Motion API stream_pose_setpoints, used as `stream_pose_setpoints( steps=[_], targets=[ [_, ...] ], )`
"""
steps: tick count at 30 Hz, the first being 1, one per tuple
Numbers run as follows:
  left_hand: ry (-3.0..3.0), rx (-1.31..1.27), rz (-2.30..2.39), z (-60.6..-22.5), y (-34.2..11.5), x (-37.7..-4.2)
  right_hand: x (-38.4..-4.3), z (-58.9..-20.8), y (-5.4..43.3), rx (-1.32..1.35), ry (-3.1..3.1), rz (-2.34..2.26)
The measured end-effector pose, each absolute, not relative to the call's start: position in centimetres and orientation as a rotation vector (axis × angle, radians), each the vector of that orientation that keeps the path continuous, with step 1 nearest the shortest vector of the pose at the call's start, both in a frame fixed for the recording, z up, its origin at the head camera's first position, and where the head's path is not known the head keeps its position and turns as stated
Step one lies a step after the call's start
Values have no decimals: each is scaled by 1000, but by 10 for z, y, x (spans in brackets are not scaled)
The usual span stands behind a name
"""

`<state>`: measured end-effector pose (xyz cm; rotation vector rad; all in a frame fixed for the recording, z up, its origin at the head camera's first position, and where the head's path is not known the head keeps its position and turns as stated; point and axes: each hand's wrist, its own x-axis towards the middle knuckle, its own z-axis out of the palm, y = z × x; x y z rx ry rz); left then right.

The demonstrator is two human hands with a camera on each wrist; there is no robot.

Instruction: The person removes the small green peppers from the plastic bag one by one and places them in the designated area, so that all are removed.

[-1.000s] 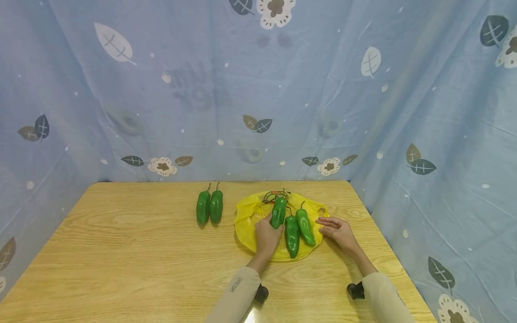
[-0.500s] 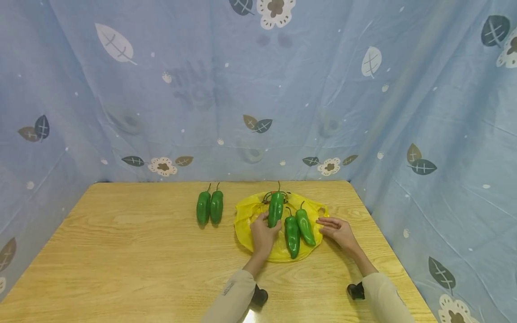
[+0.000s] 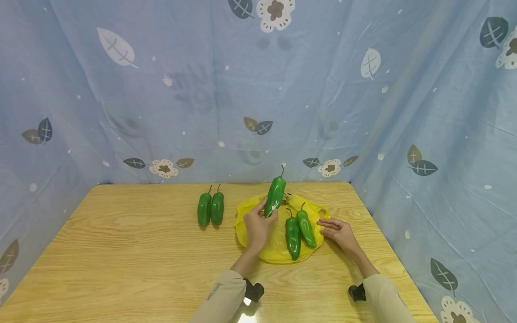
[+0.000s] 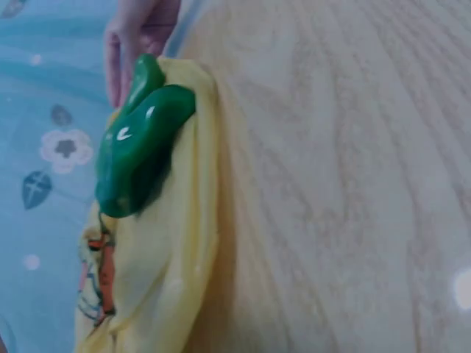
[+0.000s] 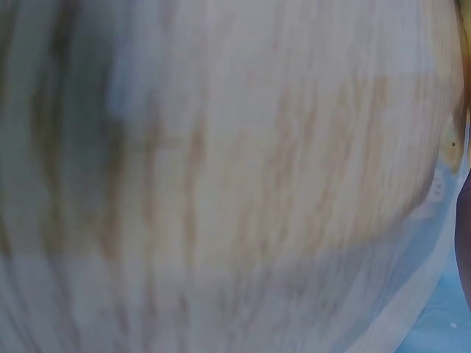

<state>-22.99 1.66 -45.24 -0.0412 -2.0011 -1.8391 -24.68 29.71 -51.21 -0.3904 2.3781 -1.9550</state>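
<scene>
The peppers (image 3: 276, 193) are green, the bag (image 3: 278, 244) yellow — the curtain (image 3: 194, 130) blue, leaf-and-flower printed.

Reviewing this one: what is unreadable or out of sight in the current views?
Left hand, head view: partly hidden behind the held green pepper.
Left sleeve lettering, head view: too small to read.
Print on the yellow plastic bag, left wrist view: crumpled and blurred.
Dark shape, right wrist view: cut off by the right edge, unidentifiable.

The left hand (image 3: 257, 226) holds a green pepper (image 3: 275, 196) over the yellow bag (image 3: 276, 250). Two more peppers (image 3: 293, 237) lie on the bag, and the right hand (image 3: 338, 233) is at its right edge. Two other peppers (image 3: 204, 210) lie left on the table (image 3: 141, 242).
</scene>
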Motion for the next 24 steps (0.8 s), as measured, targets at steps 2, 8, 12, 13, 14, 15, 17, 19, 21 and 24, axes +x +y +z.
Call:
stream_pose_setpoints(
  steps=[2, 8, 12, 13, 14, 15, 17, 19, 21, 24],
  targets=[
    [-1981, -42, -1841, -450, 14, -229, -246, -511, 297, -388, 2384, -1949],
    [-1916, -27, -1817, -447, 9, -226, -245, -510, 295, -365, 2391, -1944],
    [-1871, 23, -1843, -446, 7, -222, -244, -510, 294, -361, 2391, -1943],
    [-1863, 37, -1855, -445, 7, -221, -244, -510, 294, -363, 2388, -1944],
    [-1851, 53, -1870, -445, 6, -219, -244, -510, 294, -364, 2387, -1946],
    [-1840, 67, -1884, -445, 6, -218, -244, -510, 294, -364, 2385, -1949],
    [-1815, 91, -1911, -444, 5, -216, -244, -510, 294, -365, 2379, -1954],
    [-1789, 118, -1946, -443, 4, -214, -244, -510, 294, -363, 2374, -1958],
    [-1754, 131, -1978, -441, 2, -211, -244, -509, 294, -358, 2372, -1962],
    [-1722, 119, -1986, -429, -2, -201, -244, -509, 293, -351, 2374, -1957]
  ],
)
